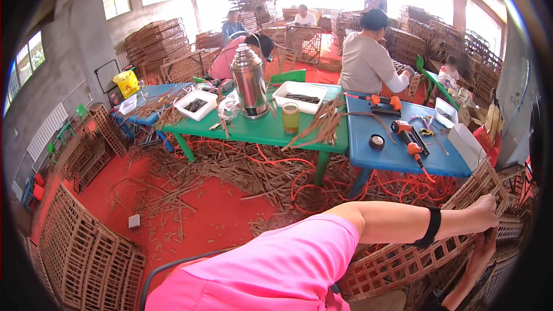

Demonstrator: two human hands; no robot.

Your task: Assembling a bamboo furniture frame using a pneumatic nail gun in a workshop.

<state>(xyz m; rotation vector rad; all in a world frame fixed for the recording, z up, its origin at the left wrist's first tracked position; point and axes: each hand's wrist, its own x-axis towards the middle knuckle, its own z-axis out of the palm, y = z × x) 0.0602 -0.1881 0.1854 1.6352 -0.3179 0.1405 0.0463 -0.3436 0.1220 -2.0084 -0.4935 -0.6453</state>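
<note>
Left hand [484,207] fingers clenched on top edge of lattice panel [403,262]; right hand [481,253] grip cannot be told; red floor [219,213] open leftward.

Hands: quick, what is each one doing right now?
Left hand: closed on the top edge of the wooden lattice panel.
Right hand: at the same panel's edge, mostly hidden; grip cannot be told.

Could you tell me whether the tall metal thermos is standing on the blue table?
No, the metal thermos stands upright on the green table, while the blue table beside it carries orange power tools.
</note>
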